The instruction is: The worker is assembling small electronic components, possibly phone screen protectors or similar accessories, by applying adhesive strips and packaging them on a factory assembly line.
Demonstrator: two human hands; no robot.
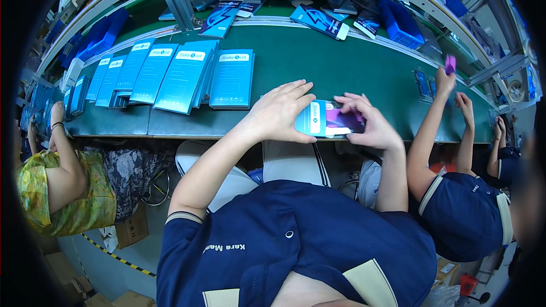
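Observation:
At the bench's near edge, a small flat blue-and-white box (pixel 310 119) is gripped by my left hand (pixel 281 112), its fingers over the far side and the thumb along the near side. My right hand (pixel 371 123) has its fingers curled round a flat dark piece with a purple sheen (pixel 343 120), at the box's right end. Whether this piece sits partly inside the box or just against it, I cannot tell. Left of my hands stands a stack of light-blue boxes (pixel 232 79), beside a leaning row of similar boxes (pixel 181 79).
Along the green bench (pixel 273 68), a raised shelf at the back holds a heap of dark and blue flat boxes (pixel 321 21). Blue bins (pixel 400 23) stand there too. Co-workers sit on both sides; at right, a person's hand (pixel 445 82) lifts a purple item.

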